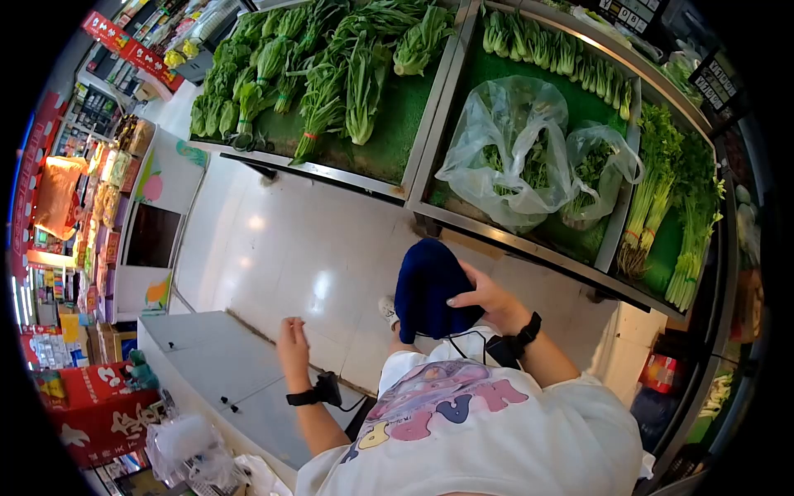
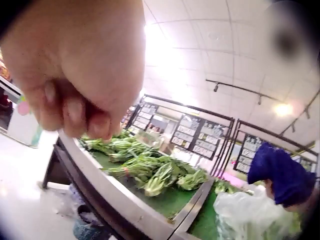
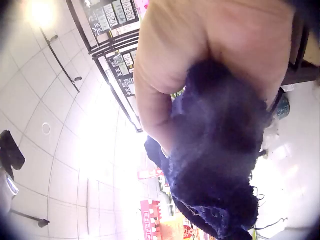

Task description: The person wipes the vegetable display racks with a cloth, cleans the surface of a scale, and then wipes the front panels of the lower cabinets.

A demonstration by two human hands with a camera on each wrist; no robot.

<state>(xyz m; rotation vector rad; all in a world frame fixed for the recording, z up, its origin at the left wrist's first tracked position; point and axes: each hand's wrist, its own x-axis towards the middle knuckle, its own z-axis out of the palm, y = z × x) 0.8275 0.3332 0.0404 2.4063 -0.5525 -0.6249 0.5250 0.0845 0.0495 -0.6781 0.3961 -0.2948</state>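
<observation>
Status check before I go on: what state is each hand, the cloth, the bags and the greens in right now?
Right hand, grips the blue cloth.
Blue cloth, bunched up, held off the floor.
Left hand, fingers loosely curled, holding nothing.
Large plastic bag, lying in the right tray, greens inside.
Small plastic bag, beside it, greens inside.
Bundled greens, laid out in the left tray.

This is a food shop. Bunches of greens lie in big metal trays with green mats. More greens sit in clear bags. Price boards hang behind the trays. Shelves full of bright packs stand at the side, by a shiny white floor.
</observation>
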